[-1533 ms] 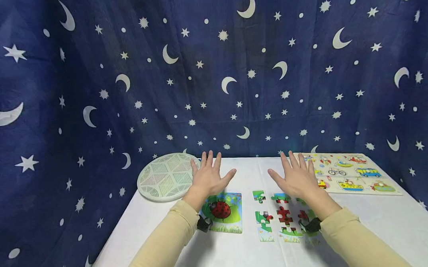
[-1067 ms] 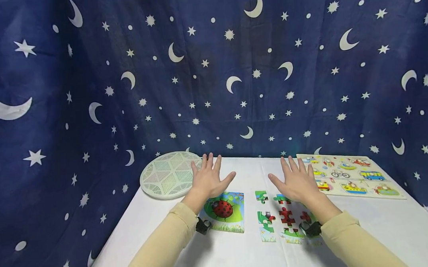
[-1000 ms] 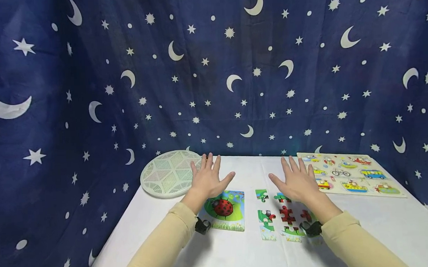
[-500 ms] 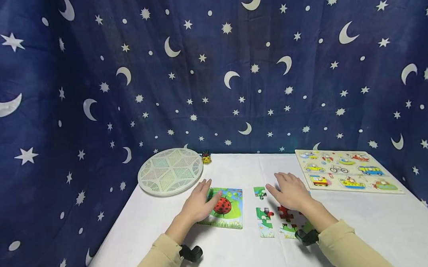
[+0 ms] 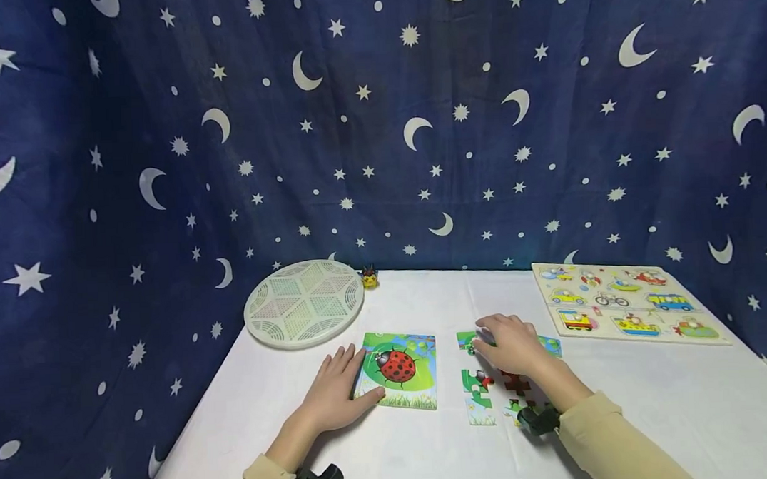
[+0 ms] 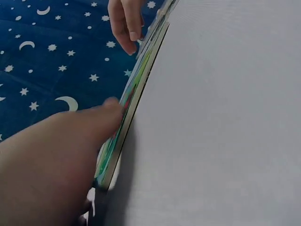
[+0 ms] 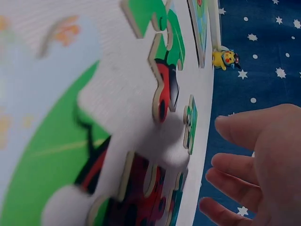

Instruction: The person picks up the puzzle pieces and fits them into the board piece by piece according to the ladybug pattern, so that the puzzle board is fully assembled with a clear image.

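Observation:
My left hand [image 5: 334,392] lies at the left side of a square ladybug picture board [image 5: 399,394], fingers extended along its edge. Its thumb reaches over the board's front-left corner; in the left wrist view the thumb [image 6: 89,123] is against or just above the board's edge [image 6: 126,123], contact unclear. My right hand [image 5: 513,344] hovers over loose jigsaw pieces, fingers slightly bent, nothing between them. Left of it lie green pieces [image 5: 472,381]; a red piece [image 5: 517,385] is partly covered by it. In the right wrist view, a small green piece [image 7: 191,123] lies nearest the fingertips.
A round, pale game board [image 5: 304,304] with a star pattern stands at the back left. Beside it is a small yellow toy figure [image 5: 369,277]. A wooden vehicle peg puzzle [image 5: 630,304] lies at the back right. Behind the white table [image 5: 425,459] hangs a starry blue curtain [image 5: 378,125].
Both hands were raised with fingers spread. The left hand has come down and back to the board's left side; the right has lowered over the pieces, its fingers bending. The board and pieces stay put.

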Tool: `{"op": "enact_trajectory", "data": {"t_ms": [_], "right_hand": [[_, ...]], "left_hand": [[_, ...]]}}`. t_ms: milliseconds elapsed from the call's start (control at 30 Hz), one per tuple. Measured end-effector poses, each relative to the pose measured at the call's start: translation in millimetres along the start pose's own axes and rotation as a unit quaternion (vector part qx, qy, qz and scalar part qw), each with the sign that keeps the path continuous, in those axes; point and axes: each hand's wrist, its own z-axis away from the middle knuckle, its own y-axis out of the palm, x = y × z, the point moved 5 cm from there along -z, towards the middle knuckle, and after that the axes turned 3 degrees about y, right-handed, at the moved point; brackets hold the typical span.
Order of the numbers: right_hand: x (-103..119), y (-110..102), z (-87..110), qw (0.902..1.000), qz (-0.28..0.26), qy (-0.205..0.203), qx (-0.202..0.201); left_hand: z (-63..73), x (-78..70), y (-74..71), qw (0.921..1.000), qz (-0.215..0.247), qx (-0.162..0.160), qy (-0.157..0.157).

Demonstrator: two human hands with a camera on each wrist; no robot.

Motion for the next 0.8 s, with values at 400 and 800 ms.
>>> {"op": "enact_trajectory", "data": {"t_ms": [400,800], "right_hand": [[-4,14,-7.2,0.999,0.032,-0.021,0.02],[9,3,-28.5,0.9981,0.031,-0.007,0.054]], "left_hand": [[12.1,-6.8,2.6,0.9996,-0.005,-0.011,0.025],[6.8,-9.3,-0.6,0.9995,-0.016,-0.022,0.017]]}}
